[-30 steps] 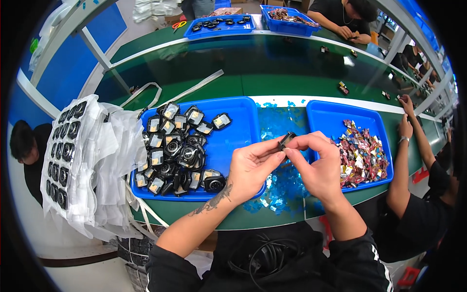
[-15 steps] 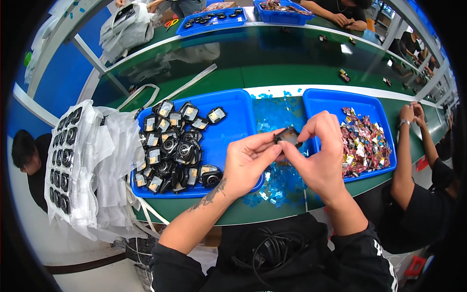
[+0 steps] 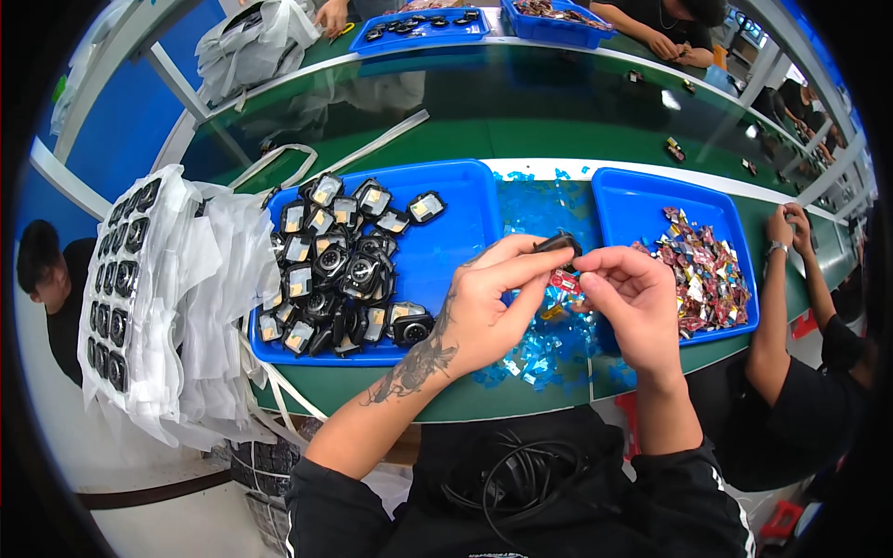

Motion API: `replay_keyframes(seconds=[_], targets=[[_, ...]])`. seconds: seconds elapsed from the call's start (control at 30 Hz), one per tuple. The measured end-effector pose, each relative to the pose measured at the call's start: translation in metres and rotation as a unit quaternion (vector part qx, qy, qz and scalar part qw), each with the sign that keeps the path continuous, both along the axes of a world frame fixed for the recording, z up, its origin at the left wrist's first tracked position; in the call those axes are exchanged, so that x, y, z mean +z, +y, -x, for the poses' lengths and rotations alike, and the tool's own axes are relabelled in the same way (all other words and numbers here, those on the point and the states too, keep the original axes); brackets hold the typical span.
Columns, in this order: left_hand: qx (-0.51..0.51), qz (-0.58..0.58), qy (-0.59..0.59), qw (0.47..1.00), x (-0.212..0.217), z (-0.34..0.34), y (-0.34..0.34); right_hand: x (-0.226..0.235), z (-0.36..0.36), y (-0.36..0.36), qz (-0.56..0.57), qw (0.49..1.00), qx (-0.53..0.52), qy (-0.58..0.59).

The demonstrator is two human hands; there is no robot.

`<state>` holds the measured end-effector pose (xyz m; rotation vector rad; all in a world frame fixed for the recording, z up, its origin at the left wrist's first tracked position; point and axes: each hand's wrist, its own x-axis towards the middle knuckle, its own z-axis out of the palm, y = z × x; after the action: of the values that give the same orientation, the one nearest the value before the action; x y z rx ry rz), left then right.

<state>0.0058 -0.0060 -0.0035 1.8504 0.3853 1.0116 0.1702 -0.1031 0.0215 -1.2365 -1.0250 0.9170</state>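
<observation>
In the head view, both forearms are rising from six o'clock and meeting above the green table [image 3: 484, 139]; the left hand [image 3: 488, 307], wrist bent and tattooed, is pinching a small black part [image 3: 558, 245] between thumb and fingertips; the right hand [image 3: 625, 302], at three o'clock of it, is curling its fingers, pinching a small red piece [image 3: 564, 280] just below; blue trays [image 3: 456, 232] are lying at nine and three o'clock.

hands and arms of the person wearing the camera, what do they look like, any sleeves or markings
Both hands are bare, with no gloves, rings or watch to be seen. The left hand leads to a forearm with a dark tattoo running from the wrist toward the elbow. The right hand has an unmarked forearm. Black sleeves are pushed up near both elbows; the right one has a thin white stripe.
</observation>
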Motion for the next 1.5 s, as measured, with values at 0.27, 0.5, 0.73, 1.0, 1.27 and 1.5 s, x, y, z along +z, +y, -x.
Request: replay_keyframes(seconds=[0.27, 0.5, 0.73, 1.0, 1.27, 1.5], targets=[[0.025, -0.157, 0.024, 0.987, 0.007, 0.001, 0.001, -0.002, -0.015, -0.001, 0.046, 0.996, 0.056, 0.060], [0.025, -0.190, 0.060, 0.980, 0.003, -0.002, -0.001, 0.004, -0.015, -0.007, 0.039, 0.995, 0.056, -0.078], [-0.081, 0.274, 0.037, 0.958, -0.005, -0.006, -0.009, -0.001, -0.004, -0.015, -0.037, 0.972, -0.001, -0.231], [-0.080, 0.299, -0.040, 0.950, -0.009, -0.012, -0.012, -0.013, -0.003, -0.002, -0.025, 0.987, -0.062, -0.149], [-0.081, 0.257, -0.056, 0.961, -0.011, -0.011, -0.010, -0.009, -0.007, -0.001, 0.009, 0.990, -0.037, -0.135], [-0.054, 0.290, -0.055, 0.954, -0.006, -0.011, -0.014, -0.019, -0.003, -0.002, -0.004, 0.986, -0.065, -0.157]])
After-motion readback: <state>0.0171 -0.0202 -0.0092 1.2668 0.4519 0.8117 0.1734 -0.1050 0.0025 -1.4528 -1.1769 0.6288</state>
